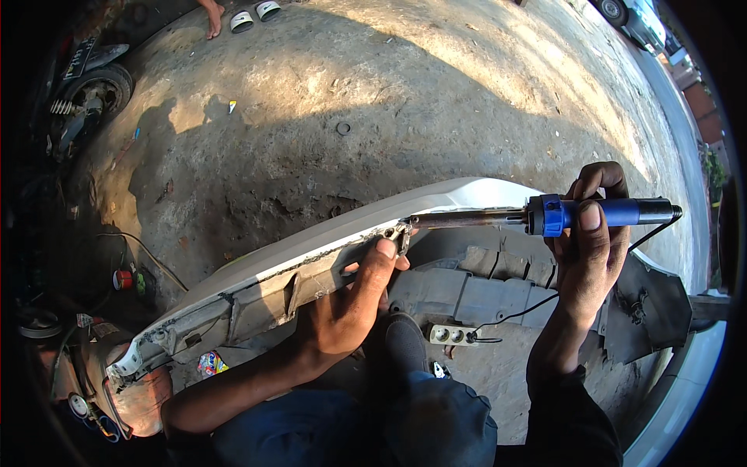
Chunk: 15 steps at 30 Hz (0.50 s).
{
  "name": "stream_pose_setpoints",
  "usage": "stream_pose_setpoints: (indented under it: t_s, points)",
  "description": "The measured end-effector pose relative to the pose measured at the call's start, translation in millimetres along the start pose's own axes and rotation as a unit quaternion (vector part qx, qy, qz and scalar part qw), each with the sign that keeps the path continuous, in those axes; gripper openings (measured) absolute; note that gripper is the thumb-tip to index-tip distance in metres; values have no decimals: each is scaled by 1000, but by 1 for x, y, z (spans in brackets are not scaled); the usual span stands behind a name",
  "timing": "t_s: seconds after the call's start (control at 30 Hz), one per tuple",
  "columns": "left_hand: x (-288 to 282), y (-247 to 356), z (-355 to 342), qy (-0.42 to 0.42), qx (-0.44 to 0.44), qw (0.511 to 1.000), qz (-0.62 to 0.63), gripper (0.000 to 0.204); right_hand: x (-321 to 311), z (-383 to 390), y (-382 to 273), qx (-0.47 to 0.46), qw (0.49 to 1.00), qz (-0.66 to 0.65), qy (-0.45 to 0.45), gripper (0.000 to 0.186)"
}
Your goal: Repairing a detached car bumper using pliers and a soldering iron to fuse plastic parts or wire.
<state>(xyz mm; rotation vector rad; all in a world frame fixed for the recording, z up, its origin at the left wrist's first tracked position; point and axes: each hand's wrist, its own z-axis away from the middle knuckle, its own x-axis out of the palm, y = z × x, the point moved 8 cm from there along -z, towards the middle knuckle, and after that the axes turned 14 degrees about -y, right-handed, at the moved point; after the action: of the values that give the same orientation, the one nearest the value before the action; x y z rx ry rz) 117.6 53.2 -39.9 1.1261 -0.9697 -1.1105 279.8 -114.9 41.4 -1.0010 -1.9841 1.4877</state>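
A long car bumper (327, 221), white outside and grey inside, lies slantwise across my front. My left hand (342, 315) is closed on its edge near a small tab with a hole, thumb on top and fingers beneath. In my right hand (583, 268) is a soldering iron (646, 211) with a blue handle, held level and pointing left. Its long, darkened metal shaft ends at the bumper's edge by the tab, just beyond my left thumb. Whether the tip touches the plastic I cannot tell. A black cord hangs from the handle's right end.
A white power strip (440, 335) with a plug in it lies on the ground by my shoe (406, 342). Black plastic (646, 307) stands at the right. A reddish tank (144, 401) is at lower left, a motorcycle (93, 97) at far left. Slippers (243, 23) lie near another person's foot (215, 22).
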Motion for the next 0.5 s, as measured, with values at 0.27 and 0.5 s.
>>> stream_pose_setpoints:
  t_s: [0.27, 0.5]
  points:
    - [-13, 16, 26, -9, 56, 991, -118, 33, -1, 1, -3, -15, 1000, 2, -15, 45]
    - [-13, 1, 22, 46, -59, 996, 47, 38, 4, 12, -11, -78, 996, 24, -19, 44]
